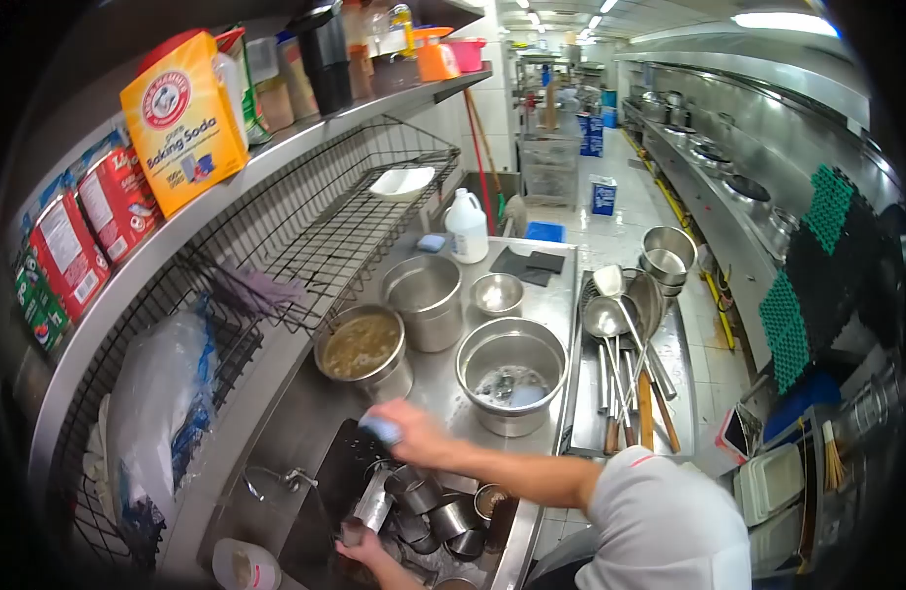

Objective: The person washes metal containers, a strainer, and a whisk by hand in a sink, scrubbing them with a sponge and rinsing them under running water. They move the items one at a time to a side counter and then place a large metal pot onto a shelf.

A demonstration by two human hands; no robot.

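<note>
Sleeve [669,521]: white, lay nearest. Left hand [367,553]: closed round a small vessel [352,532], kind unclear, over the sink [303,533]. Pots [453,518]: lay heaped beside it. Right hand [411,435]: gripped a blue sponge [379,429], raised, well apart from the vessel. Handling, as judged: wanted a firm left grip and even sponge pressure, clear of the heap. Large pot [509,422]: stood beyond. Jug [467,228]: stood farther, white.
</note>
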